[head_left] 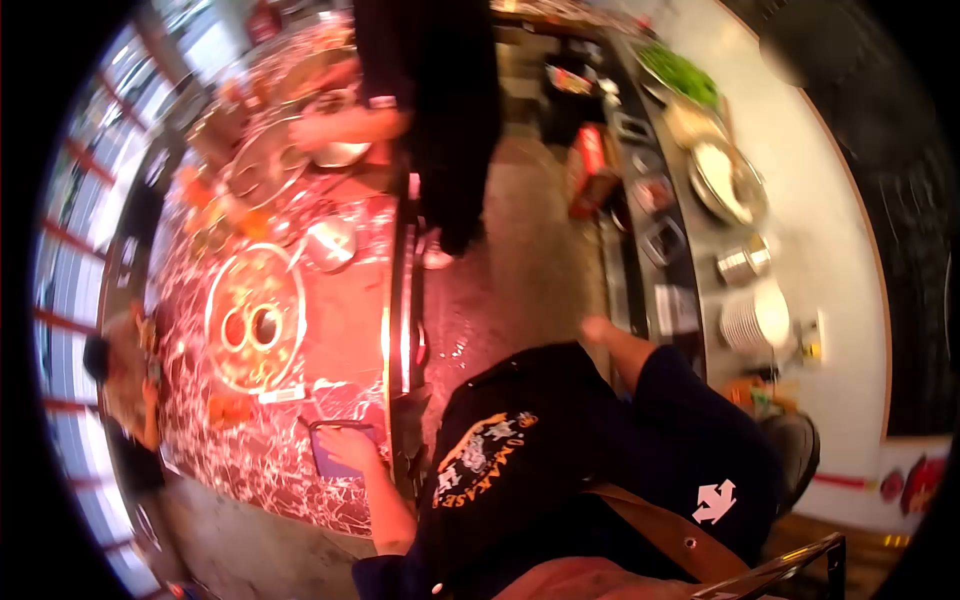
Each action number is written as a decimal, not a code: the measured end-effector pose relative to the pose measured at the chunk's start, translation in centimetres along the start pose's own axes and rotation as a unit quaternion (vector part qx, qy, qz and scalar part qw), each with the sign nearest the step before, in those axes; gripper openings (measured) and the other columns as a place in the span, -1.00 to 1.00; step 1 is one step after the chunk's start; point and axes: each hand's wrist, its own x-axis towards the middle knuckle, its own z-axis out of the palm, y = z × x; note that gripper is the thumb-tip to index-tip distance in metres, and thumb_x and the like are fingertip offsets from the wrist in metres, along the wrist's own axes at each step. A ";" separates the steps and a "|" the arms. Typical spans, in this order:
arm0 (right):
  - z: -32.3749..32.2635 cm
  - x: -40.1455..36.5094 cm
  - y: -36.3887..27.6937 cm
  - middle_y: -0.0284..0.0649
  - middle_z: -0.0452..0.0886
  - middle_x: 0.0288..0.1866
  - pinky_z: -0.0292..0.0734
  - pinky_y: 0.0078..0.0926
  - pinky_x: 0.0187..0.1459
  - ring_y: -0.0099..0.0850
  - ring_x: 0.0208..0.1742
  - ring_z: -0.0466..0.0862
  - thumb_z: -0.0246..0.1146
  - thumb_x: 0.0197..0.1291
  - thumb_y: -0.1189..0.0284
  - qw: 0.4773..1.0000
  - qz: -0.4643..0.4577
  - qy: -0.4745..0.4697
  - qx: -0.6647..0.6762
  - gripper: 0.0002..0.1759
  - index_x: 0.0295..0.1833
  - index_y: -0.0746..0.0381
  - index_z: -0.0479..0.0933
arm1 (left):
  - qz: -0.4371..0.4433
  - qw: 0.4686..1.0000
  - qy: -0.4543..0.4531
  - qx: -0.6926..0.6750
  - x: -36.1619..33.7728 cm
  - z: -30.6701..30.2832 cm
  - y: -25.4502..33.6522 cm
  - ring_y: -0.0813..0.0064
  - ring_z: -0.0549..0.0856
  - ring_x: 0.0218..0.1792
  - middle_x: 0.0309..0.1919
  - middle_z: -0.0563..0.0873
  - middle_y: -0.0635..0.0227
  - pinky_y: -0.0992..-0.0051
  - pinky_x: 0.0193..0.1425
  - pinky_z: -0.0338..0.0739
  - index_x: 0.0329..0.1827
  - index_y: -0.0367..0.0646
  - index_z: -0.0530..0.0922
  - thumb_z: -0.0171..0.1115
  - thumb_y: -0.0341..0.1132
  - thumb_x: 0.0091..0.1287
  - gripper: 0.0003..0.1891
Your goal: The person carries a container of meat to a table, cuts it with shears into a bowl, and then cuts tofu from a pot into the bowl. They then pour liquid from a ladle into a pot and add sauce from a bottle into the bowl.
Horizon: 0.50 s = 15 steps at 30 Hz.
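My left hand (347, 447) lies flat, fingers apart, on a dark-framed flat object (330, 466) with a bluish surface, on the red-lit marbled counter (340, 385). My right hand (597, 329) is past my dark sleeve, over the aisle beside the right counter; its fingers are too blurred to make out. Ahead of my left hand is a large oval platter (212, 318) with food around two small round bowls (265, 326). A white label or card (282, 395) lies by its near edge.
A person in black (430, 110) stands ahead, one arm reaching over pans at the left counter. The right counter holds stacked plates (755, 318), a metal bowl (722, 180) and leafy greens (682, 75). A red box (592, 170) stands beside it. Another person (130, 430) is at far left.
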 end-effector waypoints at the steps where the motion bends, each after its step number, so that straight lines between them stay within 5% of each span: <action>1: 3.1 0.9 1.2 -0.03 0.65 -0.26 0.57 -0.06 -0.19 0.03 -0.25 0.63 0.23 -0.07 0.36 0.992 0.008 0.104 0.066 -0.82 -0.36 0.21 0.63 | 0.002 1.000 -0.007 -0.008 -0.1 -0.4 -0.2 0.04 0.17 0.51 0.52 0.18 0.08 -0.09 0.47 0.10 0.52 -0.20 0.16 -0.18 -0.19 0.49 -0.44; 2: 2.8 0.6 1.0 -0.09 0.66 -0.32 0.58 -0.17 -0.26 -0.09 -0.35 0.64 0.23 0.07 0.38 0.985 -0.023 0.163 0.048 -0.84 -0.30 0.24 0.61 | 0.010 0.999 -0.029 -0.020 0.1 -0.5 -0.7 0.03 0.16 0.51 0.52 0.17 0.08 -0.11 0.46 0.10 0.52 -0.22 0.15 -0.16 -0.18 0.49 -0.43; 3: 0.7 -0.6 -0.6 -0.14 0.65 -0.34 0.57 -0.26 -0.30 -0.21 -0.38 0.63 0.22 0.14 0.38 0.894 0.117 0.162 0.401 -0.84 -0.27 0.25 0.59 | 0.015 0.998 -0.049 -0.032 0.4 -0.6 -1.0 0.02 0.14 0.52 0.53 0.15 0.07 -0.14 0.46 0.09 0.52 -0.23 0.14 -0.15 -0.16 0.48 -0.41; 4: -2.1 -2.4 -2.3 -0.20 0.64 -0.37 0.55 -0.34 -0.34 -0.33 -0.42 0.62 0.21 0.22 0.38 0.665 0.239 0.139 0.694 -0.84 -0.25 0.25 0.58 | 0.015 0.995 -0.079 -0.059 0.5 -1.6 -1.0 -0.01 0.14 0.51 0.50 0.18 0.00 -0.04 0.49 0.10 0.50 -0.27 0.17 -0.08 -0.18 0.45 -0.41; 5: -2.4 -3.2 -2.9 -0.20 0.64 -0.37 0.55 -0.34 -0.34 -0.33 -0.42 0.62 0.21 0.22 0.38 0.652 0.249 0.138 0.703 -0.84 -0.25 0.25 0.58 | 0.120 0.989 0.001 -0.082 2.0 1.4 -3.7 -0.07 0.34 0.39 0.36 0.39 -0.10 0.11 0.43 0.25 0.37 -0.35 0.35 -0.01 -0.23 0.41 -0.48; 7: -1.1 -4.7 -2.8 -0.29 0.60 -0.40 0.50 -0.47 -0.38 -0.50 -0.43 0.57 0.19 0.29 0.35 0.659 0.213 0.138 0.708 -0.82 -0.22 0.25 0.56 | 0.038 0.978 -0.083 -0.188 0.5 -3.7 -0.4 -0.08 0.53 0.17 0.13 0.58 -0.14 0.20 0.30 0.38 0.17 -0.41 0.52 0.03 -0.28 0.37 -0.58; 8: 0.2 -5.7 -2.5 -0.29 0.60 -0.40 0.50 -0.47 -0.38 -0.50 -0.43 0.57 0.19 0.29 0.35 0.652 0.215 0.136 0.714 -0.82 -0.22 0.25 0.56 | 0.054 0.982 -0.015 -0.182 -0.5 -3.3 0.1 -0.06 0.60 0.01 -0.03 0.65 -0.10 0.15 0.18 0.43 0.04 -0.40 0.59 0.05 -0.28 0.35 -0.64; 10: 3.1 -7.7 -1.1 -0.28 0.62 -0.41 0.50 -0.47 -0.40 -0.49 -0.47 0.57 0.21 0.26 0.36 0.724 0.167 0.135 0.656 -0.83 -0.18 0.24 0.58 | 0.091 0.975 0.003 -0.205 -3.7 -2.4 2.6 0.00 0.62 -0.04 -0.08 0.67 -0.05 0.18 0.14 0.46 0.02 -0.39 0.59 0.07 -0.28 0.35 -0.65; 11: 5.1 -9.0 0.1 -0.28 0.62 -0.41 0.50 -0.47 -0.40 -0.49 -0.47 0.57 0.21 0.26 0.36 0.720 0.168 0.133 0.661 -0.83 -0.18 0.24 0.58 | 0.122 0.965 0.017 -0.231 -5.8 -1.6 3.8 0.07 0.63 -0.09 -0.13 0.68 -0.01 0.22 0.11 0.48 0.00 -0.38 0.59 0.09 -0.28 0.35 -0.67; 14: 12.8 -14.0 4.6 -0.27 0.60 -0.53 0.50 -0.45 -0.45 -0.46 -0.55 0.56 0.20 0.19 0.36 0.747 0.238 0.106 0.612 -0.83 -0.32 0.23 0.60 | 0.052 0.902 -0.216 -0.370 -13.6 4.5 7.1 0.42 0.56 -0.33 -0.37 0.64 0.27 0.35 -0.16 0.53 -0.16 -0.34 0.60 0.16 -0.27 0.36 -0.74; 15: 15.7 -15.5 6.0 -0.26 0.58 -0.58 0.49 -0.44 -0.47 -0.44 -0.59 0.55 0.19 0.17 0.36 0.753 0.285 0.092 0.586 -0.81 -0.39 0.23 0.61 | 0.105 0.875 -0.266 -0.390 -17.4 6.8 8.0 0.36 0.59 -0.38 -0.40 0.66 0.28 0.30 -0.23 0.53 -0.20 -0.29 0.61 0.16 -0.25 0.36 -0.76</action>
